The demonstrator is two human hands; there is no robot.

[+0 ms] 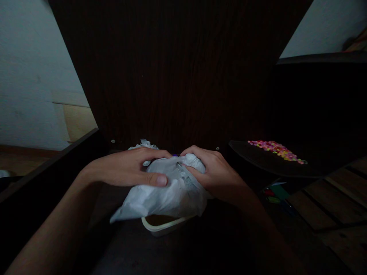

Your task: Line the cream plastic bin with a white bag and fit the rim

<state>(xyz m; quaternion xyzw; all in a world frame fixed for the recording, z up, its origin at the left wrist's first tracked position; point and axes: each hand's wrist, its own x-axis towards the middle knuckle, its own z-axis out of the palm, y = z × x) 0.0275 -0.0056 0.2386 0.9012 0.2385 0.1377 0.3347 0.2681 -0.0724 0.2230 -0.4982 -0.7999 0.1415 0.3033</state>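
Note:
A crumpled white plastic bag [173, 196] hangs over a light-rimmed container [157, 229] on the dark surface; most of the container is hidden beneath it. My left hand [130, 168] grips the bag from the left, its thumb lying across the front and its fingers behind. From the right, my right hand [213, 170] is closed on a bunched part of the same bag, with its fingertips partly hidden by the plastic. The contents of the bag, if any, cannot be made out. More crumpled white plastic [146, 143] shows behind my left hand.
A tall dark wooden panel [177, 76] rises just behind my hands. To the left runs a low dark board [51, 168]. A dark rounded shelf [258, 156] on the right bears many small pink and yellow pieces [276, 150]. Slatted wood [315, 206] lies below it.

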